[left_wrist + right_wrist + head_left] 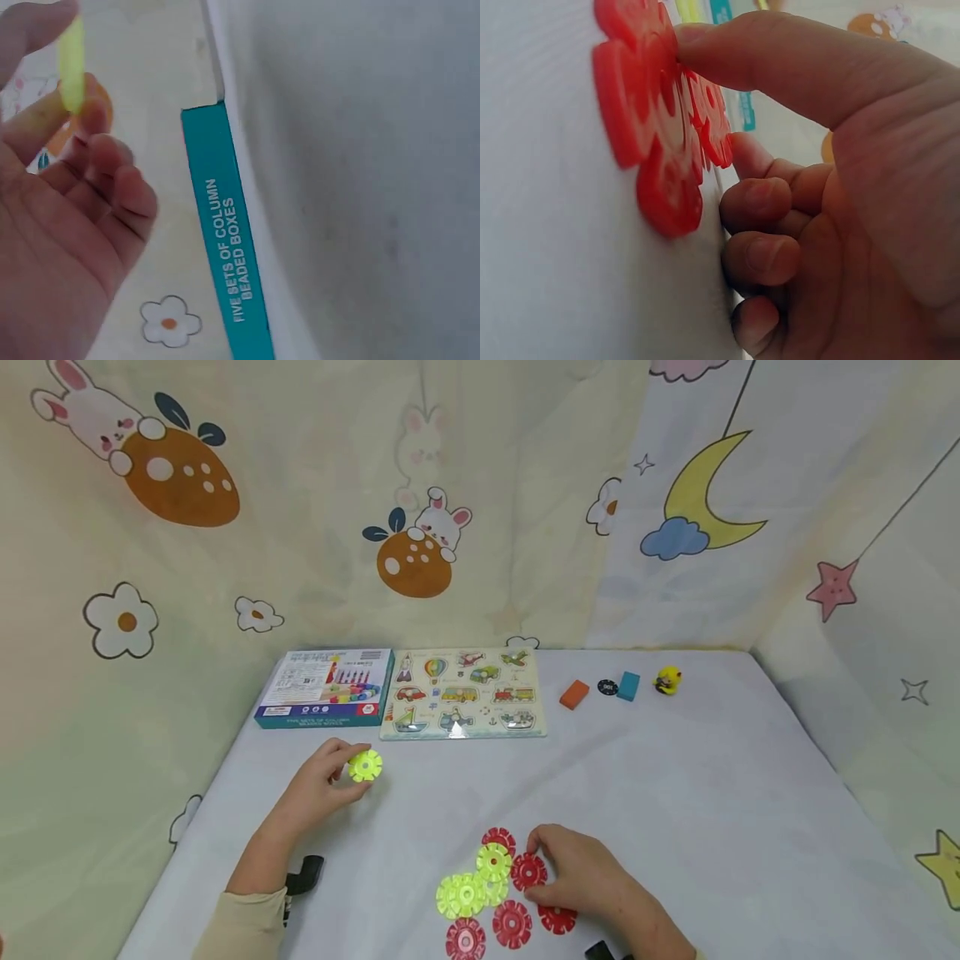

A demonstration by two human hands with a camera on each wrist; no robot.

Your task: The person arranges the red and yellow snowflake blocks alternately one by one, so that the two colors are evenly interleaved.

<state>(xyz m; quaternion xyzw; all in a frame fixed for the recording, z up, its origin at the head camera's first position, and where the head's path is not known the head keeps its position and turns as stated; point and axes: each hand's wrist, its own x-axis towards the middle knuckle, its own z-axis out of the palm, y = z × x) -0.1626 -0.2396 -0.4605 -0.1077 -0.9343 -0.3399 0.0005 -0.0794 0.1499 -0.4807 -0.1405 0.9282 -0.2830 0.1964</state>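
"Left hand first: what is it holding?"

"It pinches a yellow-green disc on edge between thumb and finger, raised off the white tabletop."

"And the right hand?"

"Thumb and index finger grip a red disc from either side, low by the surface. I can't tell whether it has left the table."

"What lies around it?"

"More red discs, some partly hidden, and a cluster of overlapping yellow-green discs, all at the near side of the table."

"How does the surface look?"

"Pale and matte, with faint creases and soft shadows. Along the far edge, a teal-sided box sits just beside a picture board, which catches a bright glint. Farther right come an orange block, a black chip touching or nearly touching a blue block, and a small yellow toy."

"And the room?"

"Printed fabric walls enclose the table at the back and both sides: cream, greenish and whitish, with rabbits hugging spotted orange fruit, outlined flowers, hanging stars, and a yellow moon with a blue cloud."
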